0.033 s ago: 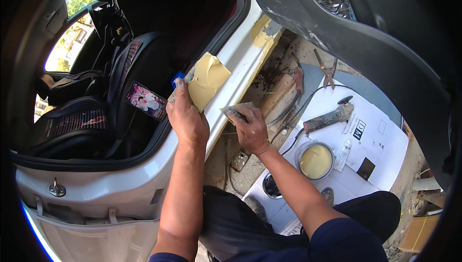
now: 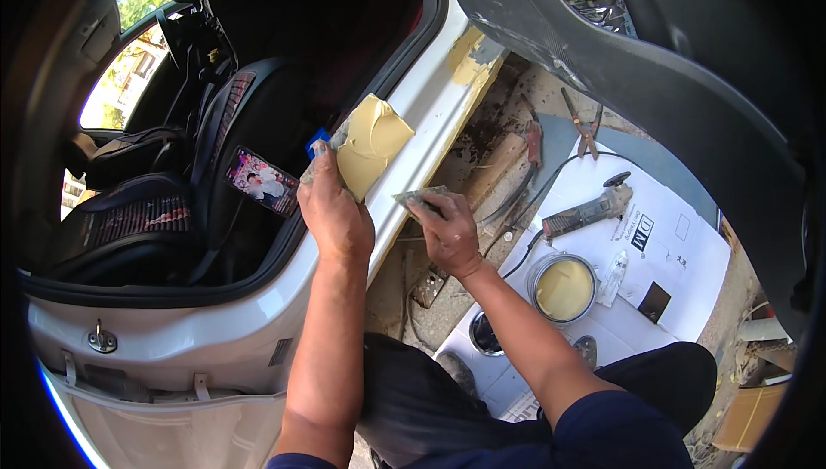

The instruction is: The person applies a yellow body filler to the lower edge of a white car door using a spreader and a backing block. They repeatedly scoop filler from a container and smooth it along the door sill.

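Observation:
Over the white door sill (image 2: 422, 90) of a car, my left hand (image 2: 337, 215) grips a flat putty board loaded with smooth, pale yellow putty (image 2: 372, 142). Just right of it, my right hand (image 2: 449, 232) pinches a small grey, stained putty scraper (image 2: 423, 197) at the sill's outer edge. A gap separates the two hands. Farther up the sill, a patch of yellow putty (image 2: 469, 60) is spread beside a grey spot. On the ground to the right stands an open tin (image 2: 564, 288) of the same yellow putty.
An angle grinder (image 2: 589, 212), a white tube (image 2: 613, 278) and a dark-filled can (image 2: 487, 333) lie around the tin on white cardboard (image 2: 688, 280). Pliers (image 2: 585, 125) lie farther off. The open door (image 2: 688, 82) overhangs the right. A phone (image 2: 262, 181) rests by the seat (image 2: 138, 206).
My right hand has turned the scraper slightly, so its blade looks thinner. My left hand and the putty board stay where they were.

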The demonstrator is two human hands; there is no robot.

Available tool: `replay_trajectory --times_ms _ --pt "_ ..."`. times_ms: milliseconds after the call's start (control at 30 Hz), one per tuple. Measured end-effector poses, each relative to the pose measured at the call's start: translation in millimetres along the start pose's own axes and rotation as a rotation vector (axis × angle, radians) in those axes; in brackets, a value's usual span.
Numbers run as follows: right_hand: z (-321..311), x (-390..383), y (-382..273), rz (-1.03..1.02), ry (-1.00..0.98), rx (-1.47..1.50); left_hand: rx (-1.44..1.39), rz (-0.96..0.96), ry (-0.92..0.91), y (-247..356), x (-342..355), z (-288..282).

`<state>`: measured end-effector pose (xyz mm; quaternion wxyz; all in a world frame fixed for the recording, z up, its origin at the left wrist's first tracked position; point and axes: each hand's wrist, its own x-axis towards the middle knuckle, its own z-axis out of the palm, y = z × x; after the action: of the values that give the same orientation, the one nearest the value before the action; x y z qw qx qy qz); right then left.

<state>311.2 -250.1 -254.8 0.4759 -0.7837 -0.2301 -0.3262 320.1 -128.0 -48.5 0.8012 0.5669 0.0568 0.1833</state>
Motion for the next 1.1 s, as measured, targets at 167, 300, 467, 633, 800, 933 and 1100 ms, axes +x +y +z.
replay_trajectory --times_ms 167,300,467,633,800,933,1100 --pt "-1 32 58 0.511 0.303 0.128 0.053 0.016 0.004 2 1 -10" --pt "-13 67 141 0.620 0.408 0.198 0.073 0.023 -0.003 3 2 -24" --pt "5 75 148 0.708 0.411 0.254 0.040 0.023 0.077 0 3 -30" --pt "28 35 83 0.749 0.332 0.395 0.078 0.015 0.017 2 1 -22" --pt "47 -4 18 0.858 0.263 0.588 0.043 -0.002 -0.027 -5 8 -20" --pt "60 -43 -4 0.771 0.206 0.641 0.019 -0.030 -0.001 -5 6 -5" --pt "57 -77 -29 0.786 0.206 0.522 -0.025 -0.066 0.017 -12 11 -2"
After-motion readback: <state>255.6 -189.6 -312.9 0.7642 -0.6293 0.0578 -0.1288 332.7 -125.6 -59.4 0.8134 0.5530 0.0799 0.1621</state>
